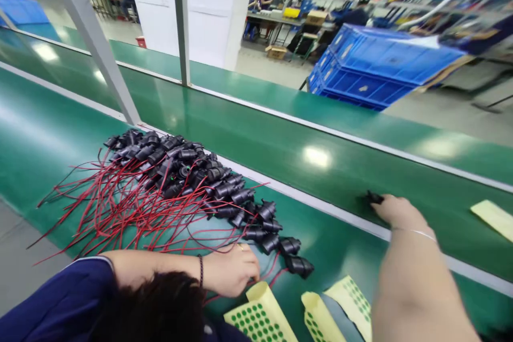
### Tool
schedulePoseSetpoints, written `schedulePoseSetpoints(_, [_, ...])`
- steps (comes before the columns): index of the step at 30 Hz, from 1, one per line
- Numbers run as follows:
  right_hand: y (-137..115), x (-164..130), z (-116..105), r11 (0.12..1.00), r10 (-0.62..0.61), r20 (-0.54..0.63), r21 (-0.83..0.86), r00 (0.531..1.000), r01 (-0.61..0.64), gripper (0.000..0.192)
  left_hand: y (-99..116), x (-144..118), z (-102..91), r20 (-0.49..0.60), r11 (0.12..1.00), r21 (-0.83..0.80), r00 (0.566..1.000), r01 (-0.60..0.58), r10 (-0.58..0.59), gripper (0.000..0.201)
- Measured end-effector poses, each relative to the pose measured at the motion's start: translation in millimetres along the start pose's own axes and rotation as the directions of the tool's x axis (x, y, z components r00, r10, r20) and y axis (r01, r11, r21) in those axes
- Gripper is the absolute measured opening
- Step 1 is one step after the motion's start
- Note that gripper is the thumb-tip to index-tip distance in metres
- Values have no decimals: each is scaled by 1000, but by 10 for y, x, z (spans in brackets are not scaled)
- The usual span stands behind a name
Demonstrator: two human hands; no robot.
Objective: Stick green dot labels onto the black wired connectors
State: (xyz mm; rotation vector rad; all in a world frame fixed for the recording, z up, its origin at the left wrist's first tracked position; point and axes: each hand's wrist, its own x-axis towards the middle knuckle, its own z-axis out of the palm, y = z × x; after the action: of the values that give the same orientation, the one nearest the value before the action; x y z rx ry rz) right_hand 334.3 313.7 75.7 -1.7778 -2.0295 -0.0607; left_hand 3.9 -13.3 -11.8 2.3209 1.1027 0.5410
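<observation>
Now | left hand (pixel 232 270) pinching red wire (pixel 276 277) | right hand (pixel 396 211) gripping black connector (pixel 374 197) on belt (pixel 280 144)

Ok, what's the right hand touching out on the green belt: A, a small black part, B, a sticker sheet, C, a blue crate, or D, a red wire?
A: the right hand is stretched onto the green belt with its fingers on a small black part, away from the sticker sheets and the pile of red wires.

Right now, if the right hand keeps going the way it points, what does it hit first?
The right hand points up-left across the green conveyor belt, fingertips on a small black part. Past that part, bare belt, then the belt's far white edge strip. Depth is unclear; nothing else seems to be in line.
</observation>
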Motion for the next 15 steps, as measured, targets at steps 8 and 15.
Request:
schedulePoseSetpoints(8, [-754,-437,-172,995,22,189,91,982,-39,12,29,-41,48,-227,968,-249,968,44,-103,32])
schedulePoseSetpoints(15, [-1252,-1550,-231,923,-126,162,381,979,55,39,122,377,-91,-446,851,-518,875,-82,-187,44])
